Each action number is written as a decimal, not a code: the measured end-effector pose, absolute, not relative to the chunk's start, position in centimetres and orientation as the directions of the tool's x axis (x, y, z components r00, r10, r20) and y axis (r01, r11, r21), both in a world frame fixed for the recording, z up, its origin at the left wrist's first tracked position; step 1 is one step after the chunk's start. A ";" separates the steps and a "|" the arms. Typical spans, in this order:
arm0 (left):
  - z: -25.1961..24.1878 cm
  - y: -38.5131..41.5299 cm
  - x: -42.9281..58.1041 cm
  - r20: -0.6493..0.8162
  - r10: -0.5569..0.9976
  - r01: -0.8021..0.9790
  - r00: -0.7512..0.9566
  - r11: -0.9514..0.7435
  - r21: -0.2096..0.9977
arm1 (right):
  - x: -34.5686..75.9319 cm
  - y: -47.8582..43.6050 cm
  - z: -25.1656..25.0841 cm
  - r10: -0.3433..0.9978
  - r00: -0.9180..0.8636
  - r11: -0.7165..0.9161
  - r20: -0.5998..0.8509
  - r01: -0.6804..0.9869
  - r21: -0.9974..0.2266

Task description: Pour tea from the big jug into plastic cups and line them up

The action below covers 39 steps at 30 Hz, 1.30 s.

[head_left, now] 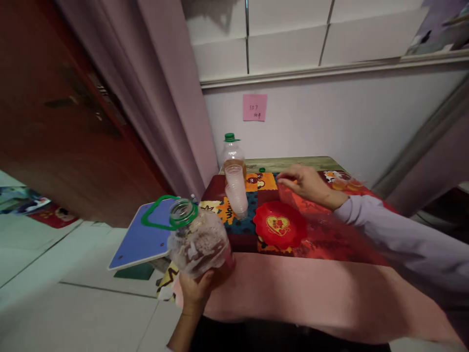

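Close in, the left hand cups from below a clear plastic jug with a green ring handle, mouth open, tilted just off the table's near edge. Past it sit a red heart-printed plate and a stack of clear plastic cups on the patterned red tablecloth. Farther back the right hand hovers with fingers curled down, grip unclear from here, and a green-capped clear bottle stands by the wall.

Stacked cups and bottle block the left.
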<state>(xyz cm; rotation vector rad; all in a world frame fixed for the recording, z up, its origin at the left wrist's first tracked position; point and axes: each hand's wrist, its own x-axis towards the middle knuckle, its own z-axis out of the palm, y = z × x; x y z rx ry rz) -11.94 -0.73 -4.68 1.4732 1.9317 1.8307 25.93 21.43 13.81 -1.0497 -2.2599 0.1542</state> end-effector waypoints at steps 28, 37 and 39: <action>-1.9 -1.2 -9.1 0.394 0.771 0.255 -0.500 -0.304 0.918 | 12.7 20.2 14.0 0.700 -0.577 0.697 0.421 0.681 -0.225; -2.2 -0.9 -9.4 0.419 0.752 0.299 -0.509 -0.302 0.905 | 20.4 15.8 15.0 0.653 -0.405 0.688 0.639 0.670 -0.278; -2.2 -0.8 -9.6 0.425 0.748 0.323 -0.509 -0.292 0.900 | 22.7 14.7 11.9 0.708 -0.443 0.654 0.549 0.704 -0.275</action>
